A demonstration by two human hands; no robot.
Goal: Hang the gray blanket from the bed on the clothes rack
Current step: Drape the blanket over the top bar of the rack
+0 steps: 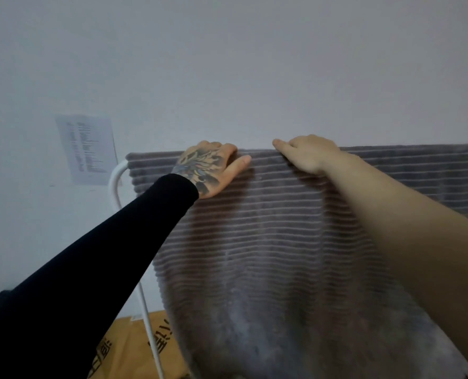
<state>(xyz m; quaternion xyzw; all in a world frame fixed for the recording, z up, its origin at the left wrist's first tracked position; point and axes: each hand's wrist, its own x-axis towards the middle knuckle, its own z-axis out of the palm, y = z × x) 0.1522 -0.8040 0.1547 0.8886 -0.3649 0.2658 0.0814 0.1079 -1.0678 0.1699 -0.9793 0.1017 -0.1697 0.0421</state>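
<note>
The gray ribbed blanket hangs draped over the top bar of a white clothes rack, whose left corner and leg show beside it. My left hand, tattooed and in a black sleeve, lies on the blanket's top edge with its fingers curled over the bar. My right hand rests on the same top edge a little to the right, fingers bent over the fold. The rack's top bar is hidden under the blanket.
A plain wall stands right behind the rack, with a printed paper sheet stuck on it at the left. A brown cardboard box with dark print lies on the floor by the rack's leg.
</note>
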